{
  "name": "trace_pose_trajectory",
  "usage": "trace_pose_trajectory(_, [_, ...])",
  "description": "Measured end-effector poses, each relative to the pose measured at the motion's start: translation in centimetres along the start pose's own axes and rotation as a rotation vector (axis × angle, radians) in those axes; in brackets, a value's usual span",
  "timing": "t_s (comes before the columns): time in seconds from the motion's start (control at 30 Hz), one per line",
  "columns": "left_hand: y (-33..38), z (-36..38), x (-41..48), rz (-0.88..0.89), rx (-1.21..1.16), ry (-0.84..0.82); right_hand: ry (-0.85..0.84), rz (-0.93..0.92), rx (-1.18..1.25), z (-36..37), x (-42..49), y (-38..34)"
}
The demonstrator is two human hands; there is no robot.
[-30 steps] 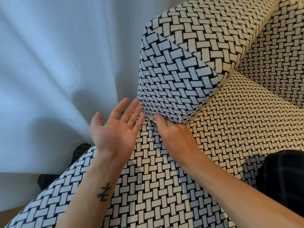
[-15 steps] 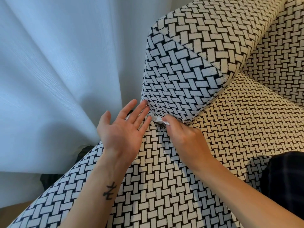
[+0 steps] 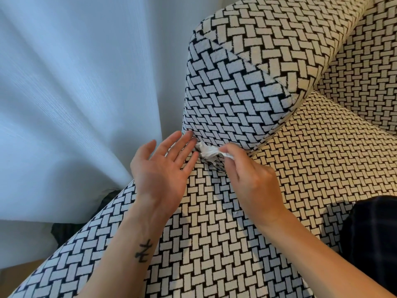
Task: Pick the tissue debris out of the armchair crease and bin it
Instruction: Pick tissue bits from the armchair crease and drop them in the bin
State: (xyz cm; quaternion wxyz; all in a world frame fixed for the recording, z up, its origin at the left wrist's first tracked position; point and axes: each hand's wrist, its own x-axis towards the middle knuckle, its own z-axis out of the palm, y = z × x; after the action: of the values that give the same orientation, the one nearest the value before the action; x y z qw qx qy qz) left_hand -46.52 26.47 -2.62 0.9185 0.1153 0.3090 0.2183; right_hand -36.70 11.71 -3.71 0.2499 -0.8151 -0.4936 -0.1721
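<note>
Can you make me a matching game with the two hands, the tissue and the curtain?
Things:
1. left hand
2. right hand
3. tissue
4. curtain

States:
A. pinches the tissue
B. hangs to the left of the armchair
C. open, fingers straight
D. white and crumpled

Pairs: 1-C, 2-A, 3-D, 4-B

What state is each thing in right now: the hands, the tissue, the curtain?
Left hand: open, fingers straight, fingertips at the armrest.
Right hand: fingers curled, pinching the tissue.
Tissue: crumpled, one end at the crease.
Curtain: hanging in folds.
</note>
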Motion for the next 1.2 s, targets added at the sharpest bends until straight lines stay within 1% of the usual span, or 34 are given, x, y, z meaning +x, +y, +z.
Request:
trace_pose_trajectory(0.13, [-0.1,0.1,0.0,-0.001,0.040,-0.003,0.074,0.006,0.046,-0.3,0.3,-0.8])
trace_pose_trajectory(0.2, [-0.1,0.1,0.0,-0.005,0.033,-0.007,0.081,-0.002,0.081,-0.4,0.6,-1.2])
trace_pose_trajectory(0.27, [-0.2,0.2,-0.1,-0.010,0.031,-0.010,0.029,-0.010,0.163,-0.1,0.8,-1.7])
trace_pose_trajectory(0.33, [-0.2,0.3,-0.1,-0.010,0.029,0.002,-0.073,0.014,0.250,0.6,0.8,-2.5])
trace_pose_trajectory(0.4, [-0.2,0.4,0.0,-0.024,0.022,0.005,-0.167,0.074,0.292,1.5,0.7,-3.2])
trace_pose_trajectory(0.5, [-0.5,0.5,-0.1,-0.071,0.055,-0.010,-0.249,0.218,0.291,2.4,0.7,-4.1])
trace_pose_trajectory(0.6, [-0.7,0.5,0.0,-0.059,0.120,0.015,-0.279,0.298,0.230,2.9,1.4,-4.8])
trace_pose_trajectory(0.7, [-0.7,0.5,0.2,-0.017,0.148,0.051,-0.258,0.289,0.159,2.5,2.0,-5.1])
trace_pose_trajectory(0.77, [-0.8,0.6,0.2,0.020,0.153,0.076,-0.238,0.303,0.206,2.1,1.8,-5.0])
trace_pose_trajectory(0.87, [-0.9,0.6,0.3,0.057,0.135,0.099,-0.258,0.353,0.385,1.6,1.1,-4.7])
trace_pose_trajectory(0.93, [-0.9,0.4,0.4,0.082,0.136,0.111,-0.267,0.429,0.529,1.3,0.4,-4.7])
trace_pose_trajectory(1.0, [-0.9,0.3,0.6,0.114,0.128,0.127,-0.245,0.553,0.674,0.6,-0.4,-4.9])
trace_pose_trajectory(1.13, [-1.1,0.2,0.9,0.150,0.121,0.153,-0.150,0.915,1.005,-0.7,-1.2,-5.3])
trace_pose_trajectory(1.2, [-1.2,0.2,0.9,0.144,0.119,0.146,-0.105,1.044,1.120,-1.0,-1.3,-5.1])
